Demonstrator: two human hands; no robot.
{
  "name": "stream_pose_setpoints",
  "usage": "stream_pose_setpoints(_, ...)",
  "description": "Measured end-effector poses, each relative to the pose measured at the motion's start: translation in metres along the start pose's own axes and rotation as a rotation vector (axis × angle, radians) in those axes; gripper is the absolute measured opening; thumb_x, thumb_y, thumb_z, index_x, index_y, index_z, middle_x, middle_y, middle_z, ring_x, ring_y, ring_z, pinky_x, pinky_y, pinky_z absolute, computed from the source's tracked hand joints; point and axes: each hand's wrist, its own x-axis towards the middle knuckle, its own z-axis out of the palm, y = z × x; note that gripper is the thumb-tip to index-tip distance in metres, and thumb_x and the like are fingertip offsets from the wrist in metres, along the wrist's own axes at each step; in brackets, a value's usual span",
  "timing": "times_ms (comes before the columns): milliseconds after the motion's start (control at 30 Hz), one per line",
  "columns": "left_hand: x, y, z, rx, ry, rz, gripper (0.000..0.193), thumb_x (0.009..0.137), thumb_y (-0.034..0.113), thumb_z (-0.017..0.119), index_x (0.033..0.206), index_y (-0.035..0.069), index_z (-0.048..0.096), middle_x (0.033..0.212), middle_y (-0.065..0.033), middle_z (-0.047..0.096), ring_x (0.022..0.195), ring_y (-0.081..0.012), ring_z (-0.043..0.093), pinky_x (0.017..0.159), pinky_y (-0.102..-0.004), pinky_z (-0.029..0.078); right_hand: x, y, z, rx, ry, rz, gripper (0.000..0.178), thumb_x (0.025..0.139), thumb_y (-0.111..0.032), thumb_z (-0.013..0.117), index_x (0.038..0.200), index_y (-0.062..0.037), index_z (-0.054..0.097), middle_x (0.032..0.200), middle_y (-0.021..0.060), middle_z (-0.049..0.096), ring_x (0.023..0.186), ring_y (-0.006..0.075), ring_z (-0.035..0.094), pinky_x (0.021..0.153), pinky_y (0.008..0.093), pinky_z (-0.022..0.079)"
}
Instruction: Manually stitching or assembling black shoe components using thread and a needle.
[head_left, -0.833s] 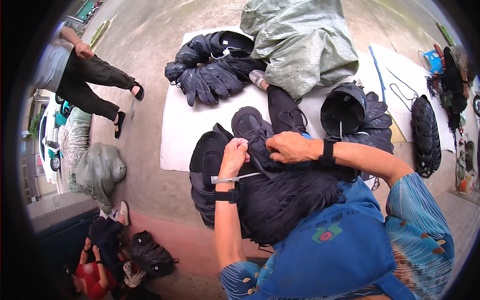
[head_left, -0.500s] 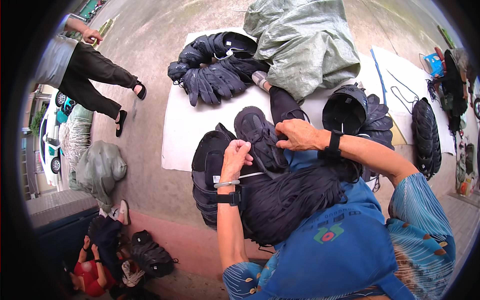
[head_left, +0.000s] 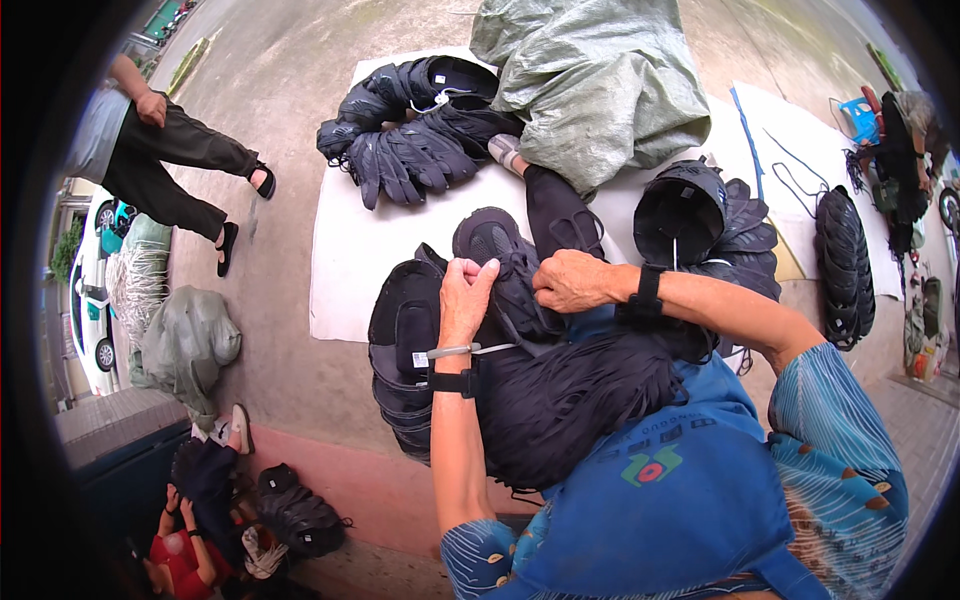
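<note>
A black shoe upper (head_left: 490, 236) with a mesh toe and dark laces lies over my lap, toe pointing away. My left hand (head_left: 466, 300) is closed in a pinch at its left side, thumb and forefinger together. At the laces on the right side, my right hand (head_left: 574, 281) has its fingers pressed together. Whatever thin thing either pinch holds is too small to make out. Beneath my wrists spreads a thick bundle of black laces (head_left: 590, 410). Left of it stands a nested stack of black shoe uppers (head_left: 405, 325), a pale tie running toward it.
A white sheet (head_left: 335, 270) carries tied black uppers (head_left: 430, 160) and more uppers (head_left: 683, 215) on the right. A grey-green woven sack (head_left: 610, 100) stands at the far side. Someone in dark trousers (head_left: 165, 150) stands left; a person in red (head_left: 185, 555) sits lower left.
Both hands stay at the shoe upper, the left pinch slightly higher and the right hand lower on the laces. The whole view has shifted slightly. The standing person's hand has lowered.
</note>
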Motion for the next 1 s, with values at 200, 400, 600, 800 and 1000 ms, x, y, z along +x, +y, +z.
stream_pose_setpoints(200, 0.008, 0.003, -0.003, 0.063, -0.045, -0.124, 0.037, 0.078, 0.033, 0.072, 0.08, 0.001, 0.054, 0.066, -0.004, 0.053, 0.063, -0.0143, 0.052, 0.06, -0.0295, 0.045, -0.005, -0.03, -0.003, 0.098, -0.182, -0.101, 0.022, 0.073, -0.017, 0.053, 0.069, 0.0024, 0.062, 0.066, 0.0223, 0.06, 0.066, 0.0395, 0.06, 0.062, 0.0446, 0.048)
stream_pose_setpoints(400, 0.0, -0.006, 0.004, 0.103, 0.121, -0.008, 0.035, 0.079, 0.031, 0.07, 0.083, 0.001, 0.054, 0.07, -0.0056, 0.056, 0.063, -0.0152, 0.053, 0.061, -0.0291, 0.046, -0.029, -0.049, -0.01, -0.247, -0.561, 0.018, 0.023, 0.076, -0.018, 0.056, 0.081, 0.0014, 0.067, 0.082, 0.0211, 0.066, 0.08, 0.0359, 0.065, 0.069, 0.0434, 0.052)
stream_pose_setpoints(600, -0.026, -0.015, 0.004, -0.117, 0.023, -0.083, 0.022, 0.082, 0.017, 0.066, 0.09, 0.001, 0.052, 0.073, -0.0039, 0.055, 0.061, -0.0117, 0.053, 0.055, -0.0263, 0.047, -0.021, -0.018, -0.008, -0.228, -0.034, 0.115, 0.031, 0.078, -0.027, 0.061, 0.082, 0.0039, 0.062, 0.08, 0.0223, 0.064, 0.079, 0.0375, 0.065, 0.065, 0.0441, 0.053)
stream_pose_setpoints(800, -0.026, -0.015, 0.012, -0.118, 0.089, 0.078, 0.02, 0.081, 0.007, 0.064, 0.096, 0.002, 0.052, 0.075, -0.003, 0.054, 0.058, -0.0092, 0.052, 0.048, -0.0239, 0.047, 0.006, -0.005, 0.015, -0.034, 0.36, 0.026, 0.023, 0.077, -0.015, 0.065, 0.092, -0.0024, 0.053, 0.091, 0.0175, 0.056, 0.081, 0.0382, 0.061, 0.066, 0.0457, 0.05)
stream_pose_setpoints(1000, -0.027, -0.016, 0.013, -0.131, 0.079, 0.047, 0.018, 0.082, 0.007, 0.063, 0.096, 0.002, 0.053, 0.075, -0.0024, 0.055, 0.059, -0.0085, 0.052, 0.048, -0.0227, 0.048, 0.015, -0.004, 0.028, -0.097, 0.404, -0.018, 0.021, 0.079, -0.015, 0.064, 0.088, -0.0026, 0.05, 0.086, 0.0145, 0.05, 0.074, 0.0353, 0.058, 0.061, 0.0439, 0.048)
